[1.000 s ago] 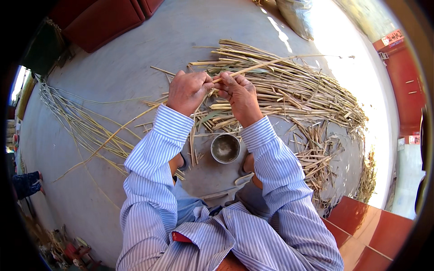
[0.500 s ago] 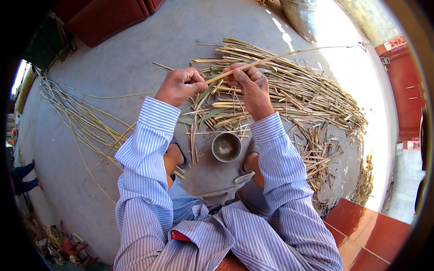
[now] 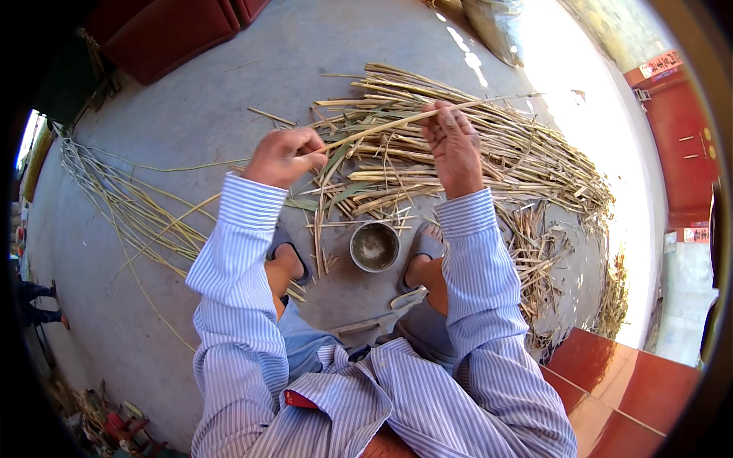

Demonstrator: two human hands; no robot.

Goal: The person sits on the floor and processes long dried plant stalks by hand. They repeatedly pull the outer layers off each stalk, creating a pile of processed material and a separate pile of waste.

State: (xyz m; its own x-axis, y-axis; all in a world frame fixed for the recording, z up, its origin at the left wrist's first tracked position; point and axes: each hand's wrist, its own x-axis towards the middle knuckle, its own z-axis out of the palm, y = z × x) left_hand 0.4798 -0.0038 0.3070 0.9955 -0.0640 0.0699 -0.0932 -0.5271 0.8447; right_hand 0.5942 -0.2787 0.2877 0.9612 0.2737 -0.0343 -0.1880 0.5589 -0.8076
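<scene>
Floor: smooth gray, hard sunlight down your right side.
Stalk: one long pale-tan piece, raised in front of you, running from hand to hand, slanting up to the right; thin end goes past your fingers, over the pile.
Left hand: yours is curled, thumb and fingers pinched narrow on the stalk.
Right hand: yours is up, thumb and fingertips around the stalk farther along; how tight, cannot tell.
Pile: big heap of cut stalks on the floor, mostly beyond and right of your hands, green leaves at its near left end.
Scraps: short broken bits just below the pile, right of your right sleeve.
Thin stems: loose yellow-green fan on the floor to your left, well apart from the pile.
Bowl: round, on the floor between your feet; contents murky, cannot tell what.
Slippers: gray, one each side of the bowl.
Far side: dark red seat upper left, pale sack upper right.
Right edge: red door; red tiles lower down.
Left edge: another person's legs, dark trousers.
</scene>
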